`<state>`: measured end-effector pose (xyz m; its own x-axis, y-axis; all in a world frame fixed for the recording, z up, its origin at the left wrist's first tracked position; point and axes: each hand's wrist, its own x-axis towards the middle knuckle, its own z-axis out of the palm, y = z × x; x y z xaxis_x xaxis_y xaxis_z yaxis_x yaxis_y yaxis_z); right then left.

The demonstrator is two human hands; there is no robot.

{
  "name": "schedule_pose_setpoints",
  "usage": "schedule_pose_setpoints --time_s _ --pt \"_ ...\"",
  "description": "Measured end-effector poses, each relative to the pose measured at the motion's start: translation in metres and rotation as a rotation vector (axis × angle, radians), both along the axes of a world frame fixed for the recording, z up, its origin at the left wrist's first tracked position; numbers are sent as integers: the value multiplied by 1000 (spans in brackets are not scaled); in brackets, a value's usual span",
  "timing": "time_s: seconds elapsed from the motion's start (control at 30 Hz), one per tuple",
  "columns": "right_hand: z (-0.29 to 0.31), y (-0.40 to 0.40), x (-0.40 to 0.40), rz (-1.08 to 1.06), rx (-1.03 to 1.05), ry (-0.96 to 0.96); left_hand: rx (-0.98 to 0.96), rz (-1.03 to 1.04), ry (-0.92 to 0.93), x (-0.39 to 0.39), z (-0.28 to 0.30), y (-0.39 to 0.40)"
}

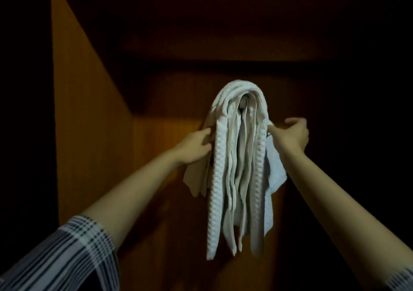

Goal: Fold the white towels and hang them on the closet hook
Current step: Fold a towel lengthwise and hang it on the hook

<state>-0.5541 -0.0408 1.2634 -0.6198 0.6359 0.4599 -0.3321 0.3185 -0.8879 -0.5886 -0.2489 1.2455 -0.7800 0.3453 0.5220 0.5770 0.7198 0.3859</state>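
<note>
Head view. A bundle of folded white towels [239, 167] hangs draped over a support on the closet's back panel [156, 156]; the hook itself is hidden under the top fold, where only a dark gap shows. The folds fall in several long strips, a waffle-textured one outermost, with looser corners flaring out at the left and right behind them.

The left hand [196, 145] touches the bundle's left edge below the fold, its fingers loosely curled against the cloth; whether they pinch a layer cannot be told. The right hand [290, 134] is at the right edge, forefinger extended to the outer strip, the other fingers spread and relaxed, gripping nothing. A plaid sleeve [67, 257] covers the left upper arm.

The step in hand appears to be settling the hung towels. To do it well, both sides should be evened so that equal weight hangs on each side of the hook, the flared corners tucked in behind the front strips, and the hands drawn away gently, since a sideways tug could slide the whole bundle off.
</note>
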Motion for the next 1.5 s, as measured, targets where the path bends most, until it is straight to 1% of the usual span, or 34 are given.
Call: schedule_pose_setpoints --time_s 0.03,0.1,0.13,0.2,0.27,0.33,0.47,0.53,0.6,0.77,0.87,0.97,1.03,1.13,1.2,1.27,1.33,1.4,1.5 --pt "-7 -4 11 -68 104 116 0 -6 -4 9 -3 -8" --pt "-23 -16 32 -77 315 300 -33 -12 -17 30 -12 -25" --pt "-31 -24 42 -42 394 344 -64 -9 -32 41 -17 -34" --pt "-47 -44 60 84 487 352 -114 1 -81 70 -30 -51" --pt "-64 -68 75 251 559 264 -138 -14 -178 100 -49 -70" --pt "-86 -96 88 423 674 100 -174 -17 -299 132 -72 -91" --pt "-140 -154 117 725 1062 -220 -324 49 -536 204 -129 -139" --pt "-176 -184 139 948 1143 -374 -327 99 -650 246 -169 -166" --pt "-216 -215 165 1144 1173 -470 -284 171 -731 291 -215 -192" --pt "-320 -294 244 1474 1272 -547 -1 395 -957 425 -329 -241" --pt "-378 -335 294 1628 1296 -601 185 525 -978 501 -388 -257" --pt "-428 -369 343 1765 1328 -661 376 705 -1043 567 -447 -265" --pt "-461 -387 371 1849 1376 -688 558 831 -1072 607 -486 -264" --pt "-519 -402 408 1954 1429 -771 851 1086 -1068 663 -547 -246" --pt "-565 -406 429 2006 1520 -808 1036 1299 -1059 698 -590 -225" --pt "-610 -407 448 2047 1599 -860 1232 1464 -1051 729 -630 -199" --pt "-655 -407 467 2075 1642 -921 1445 1582 -1040 754 -667 -169" --pt "-698 -404 486 2092 1689 -942 1627 1680 -1015 773 -702 -141" --pt "-760 -393 518 2115 1761 -975 1792 1779 -965 793 -756 -99"
